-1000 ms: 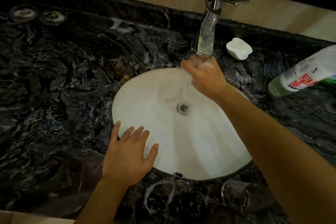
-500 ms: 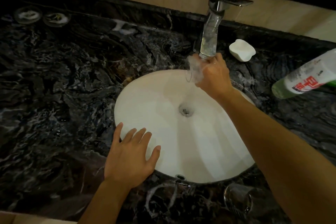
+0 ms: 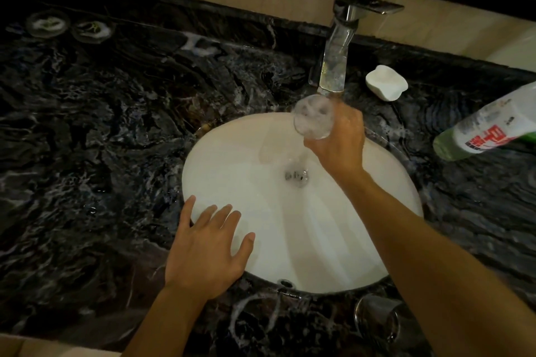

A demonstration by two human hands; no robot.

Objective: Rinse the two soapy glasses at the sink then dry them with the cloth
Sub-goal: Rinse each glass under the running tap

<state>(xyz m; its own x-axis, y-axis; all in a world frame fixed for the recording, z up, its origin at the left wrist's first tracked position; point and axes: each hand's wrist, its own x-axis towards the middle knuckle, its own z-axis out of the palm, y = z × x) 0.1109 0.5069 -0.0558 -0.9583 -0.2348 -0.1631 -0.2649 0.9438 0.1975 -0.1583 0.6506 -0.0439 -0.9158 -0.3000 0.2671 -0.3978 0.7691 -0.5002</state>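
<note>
My right hand (image 3: 338,142) grips a clear soapy glass (image 3: 313,116) right under the spout of the chrome tap (image 3: 336,66), its mouth turned toward me and water running into it. Below lies the white oval sink (image 3: 237,171) with its drain (image 3: 296,176). My left hand (image 3: 207,249) rests flat with fingers spread on the sink's near-left rim, holding nothing. A second clear glass (image 3: 377,317) stands on the dark counter at the near right, partly hidden by my right forearm. No cloth is in view.
The counter (image 3: 87,153) is black veined marble, wet near the sink. A white soap dish (image 3: 386,82) sits right of the tap. A green-and-white bottle (image 3: 487,127) leans in at the far right. Two small round glass dishes (image 3: 48,23) sit at the back left.
My right hand has turned the glass under the tap so its mouth now faces me, and more water flows over the drain. My left hand has stayed on the rim.
</note>
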